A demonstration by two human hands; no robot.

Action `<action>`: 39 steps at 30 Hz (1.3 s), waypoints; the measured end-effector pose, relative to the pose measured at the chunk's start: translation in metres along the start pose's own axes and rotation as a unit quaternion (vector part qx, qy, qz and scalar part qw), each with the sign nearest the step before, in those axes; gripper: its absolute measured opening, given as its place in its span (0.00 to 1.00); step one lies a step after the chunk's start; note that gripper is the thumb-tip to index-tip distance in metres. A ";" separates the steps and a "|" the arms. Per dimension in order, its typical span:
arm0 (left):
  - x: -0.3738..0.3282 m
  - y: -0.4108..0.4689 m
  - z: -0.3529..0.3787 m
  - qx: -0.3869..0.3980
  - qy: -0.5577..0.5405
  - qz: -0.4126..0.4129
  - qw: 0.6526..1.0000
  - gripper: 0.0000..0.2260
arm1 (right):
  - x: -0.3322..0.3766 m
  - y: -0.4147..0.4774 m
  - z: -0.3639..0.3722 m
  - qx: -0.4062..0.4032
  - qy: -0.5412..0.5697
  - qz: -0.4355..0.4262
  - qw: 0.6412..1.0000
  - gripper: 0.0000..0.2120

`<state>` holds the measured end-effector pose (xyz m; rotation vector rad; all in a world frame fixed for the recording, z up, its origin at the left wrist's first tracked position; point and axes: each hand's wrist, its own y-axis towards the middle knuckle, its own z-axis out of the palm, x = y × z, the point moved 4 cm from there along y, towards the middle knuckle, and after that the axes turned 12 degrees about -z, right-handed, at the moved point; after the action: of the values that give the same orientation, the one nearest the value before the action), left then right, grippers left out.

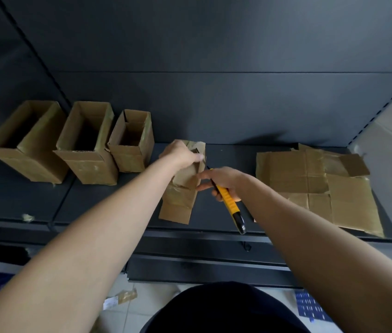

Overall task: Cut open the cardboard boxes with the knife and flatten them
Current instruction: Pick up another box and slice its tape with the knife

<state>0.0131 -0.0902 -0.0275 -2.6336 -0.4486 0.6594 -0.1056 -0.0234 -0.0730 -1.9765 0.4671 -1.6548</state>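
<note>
left hand [182, 153] gripping top of small box [182, 186], right hand [223, 182] just beside it, fingers wrapped round yellow knife [228, 203], three open boxes [89, 143] further left

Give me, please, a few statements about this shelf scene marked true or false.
1. The right hand holds the yellow knife. True.
2. The left hand rests empty on the shelf. False: it grips the central box at its top.
3. Flattened cardboard lies at the shelf's right end. True.
4. The upright boxes at the left are sealed shut. False: all three are open on top.
</note>
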 end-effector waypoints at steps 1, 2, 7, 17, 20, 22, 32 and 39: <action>0.000 -0.002 0.002 0.008 0.029 0.010 0.999 0.39 | 0.000 -0.001 -0.004 -0.008 0.005 -0.002 1.000 0.14; 0.002 -0.002 0.004 0.010 0.065 0.011 0.998 0.43 | 0.000 -0.002 -0.010 -0.016 0.010 -0.005 1.000 0.13; 0.005 -0.003 0.010 0.010 0.133 0.024 0.991 0.45 | 0.001 -0.003 -0.046 -0.066 -0.002 -0.052 0.996 0.04; 0.004 -0.011 -0.004 0.127 0.175 0.140 0.966 0.28 | 0.004 -0.007 -0.069 0.011 -0.204 -0.112 0.972 0.06; 0.003 -0.009 -0.008 0.134 0.179 0.167 0.960 0.10 | 0.005 -0.010 -0.074 0.035 -0.208 -0.108 0.971 0.16; 0.004 -0.006 -0.008 0.123 0.194 0.181 0.956 0.05 | 0.004 -0.010 -0.077 0.046 -0.219 -0.078 0.971 0.23; 0.013 0.000 -0.004 0.102 0.255 0.185 0.943 0.07 | 0.017 -0.005 -0.074 0.074 -0.345 -0.083 0.932 0.26; 0.008 -0.008 -0.001 0.111 0.267 0.236 0.928 0.06 | 0.042 -0.003 -0.060 0.164 -0.468 -0.006 0.868 0.24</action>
<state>0.0185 -0.0802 -0.0259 -2.5599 0.4075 0.0837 -0.1563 -0.0550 -0.0302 -2.1983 -0.1899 -0.5474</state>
